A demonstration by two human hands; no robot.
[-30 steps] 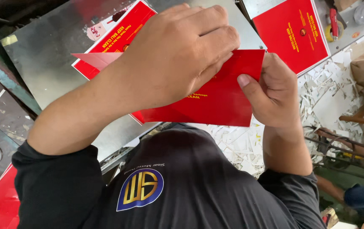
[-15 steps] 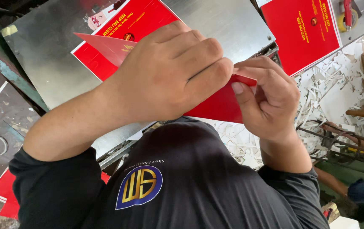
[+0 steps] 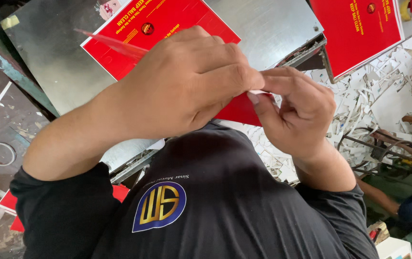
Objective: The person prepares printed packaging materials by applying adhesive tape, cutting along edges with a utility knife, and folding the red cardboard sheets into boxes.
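Red glossy card sheet (image 3: 238, 111) is held above the person's chest, between the two hands, and is now almost wholly covered by them; only a lower corner below the knuckles and a thin red edge rising toward the upper left (image 3: 107, 42) remain in view. One second ago a broad red face of this sheet was exposed between the hands; half a second ago it had narrowed to a wedge. The sheet is judged to be folded or gathered inward, with the work now concentrated at a white edge where the fingertips meet.

The left hand (image 3: 186, 86) is closed over the sheet from above, fingers curled and pressed down on it. The right hand (image 3: 297, 112) is brought against the left, thumb and forefinger pinched together on the sheet's edge. Both grips are clamped on the same sheet. The hands, formerly apart at the sheet's two sides, are now touching.

Beneath the hands a second red printed sheet with yellow lettering (image 3: 162, 24) lies flat on a grey metal tabletop (image 3: 263, 24). A third red printed sheet (image 3: 354, 31) lies on an adjoining surface at the upper right. White paper offcuts (image 3: 383, 96) are scattered thickly over the floor to the right. The person's black shirt with a round emblem (image 3: 160, 206) fills the lower frame.
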